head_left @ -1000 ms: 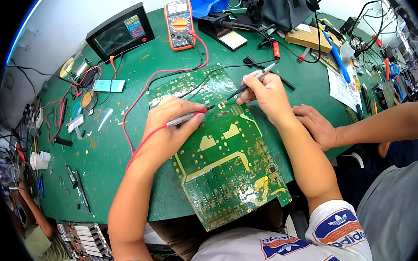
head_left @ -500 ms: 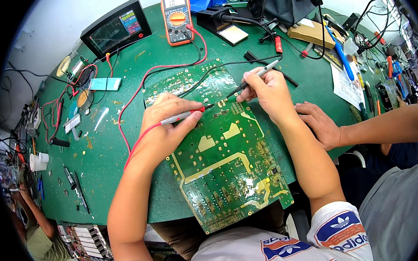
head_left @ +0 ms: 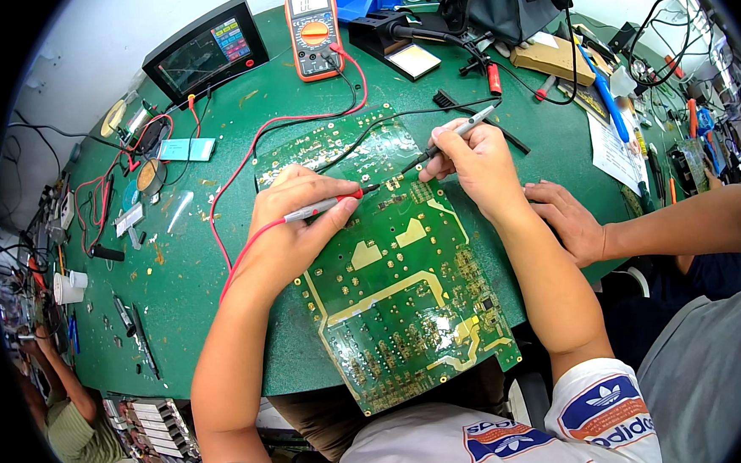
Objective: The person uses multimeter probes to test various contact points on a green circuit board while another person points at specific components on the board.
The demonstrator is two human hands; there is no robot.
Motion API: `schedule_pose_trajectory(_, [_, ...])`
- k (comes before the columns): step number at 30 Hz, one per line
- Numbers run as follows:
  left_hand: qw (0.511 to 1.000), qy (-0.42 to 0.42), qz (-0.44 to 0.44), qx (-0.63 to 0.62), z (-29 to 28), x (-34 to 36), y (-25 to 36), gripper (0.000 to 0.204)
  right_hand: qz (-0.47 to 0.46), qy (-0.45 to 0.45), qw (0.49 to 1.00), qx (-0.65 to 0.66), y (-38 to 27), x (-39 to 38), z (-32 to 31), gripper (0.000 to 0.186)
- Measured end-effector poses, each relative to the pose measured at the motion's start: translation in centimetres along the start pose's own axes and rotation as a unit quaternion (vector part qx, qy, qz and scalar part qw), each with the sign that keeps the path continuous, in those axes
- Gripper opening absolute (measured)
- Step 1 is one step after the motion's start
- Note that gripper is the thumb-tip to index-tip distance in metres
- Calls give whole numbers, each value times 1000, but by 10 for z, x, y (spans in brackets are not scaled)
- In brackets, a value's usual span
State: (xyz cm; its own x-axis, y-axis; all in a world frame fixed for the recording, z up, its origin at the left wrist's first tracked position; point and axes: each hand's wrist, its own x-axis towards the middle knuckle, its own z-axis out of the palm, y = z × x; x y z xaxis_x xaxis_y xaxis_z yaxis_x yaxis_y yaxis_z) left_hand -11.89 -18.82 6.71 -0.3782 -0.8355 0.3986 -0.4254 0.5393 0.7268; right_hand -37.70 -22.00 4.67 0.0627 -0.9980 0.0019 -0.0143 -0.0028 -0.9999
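A large green circuit board (head_left: 373, 274) lies before me, its near end jutting past the table edge. My left hand (head_left: 297, 215) is closed round the red test probe (head_left: 316, 208), whose dark tip points at the board's upper middle. Between the fingers of my right hand (head_left: 475, 159) is the black test probe (head_left: 462, 127), slanting down to small gold pads near the other tip. Whether either tip touches metal is too small to tell. Red and black leads run to an orange multimeter (head_left: 314, 35) beyond the board.
A black screen instrument (head_left: 207, 53) stands at the far left, and a soldering iron stand (head_left: 402, 47) at the back. A black brush (head_left: 483, 123) lies just beyond my right hand. Another person's hand (head_left: 567, 219) rests on the green table (head_left: 181, 328) to the right.
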Motion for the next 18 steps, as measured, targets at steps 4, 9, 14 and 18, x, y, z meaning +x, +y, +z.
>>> schedule_pose_trajectory(4, [1000,3,7,0,0,0,-1,19,1,0,1000,4,0,0,0,22])
schedule_pose_trajectory(9, [1000,3,14,7,1,-1,-3,19,1,0,1000,-2,-1,-1,1,22])
schedule_pose_trajectory(14, [1000,3,12,5,0,0,-4,19,1,-1,1000,1,1,1,0,23])
schedule_pose_trajectory(18, [1000,2,10,6,0,-1,-3,19,1,-1,1000,-1,0,1,0,22])
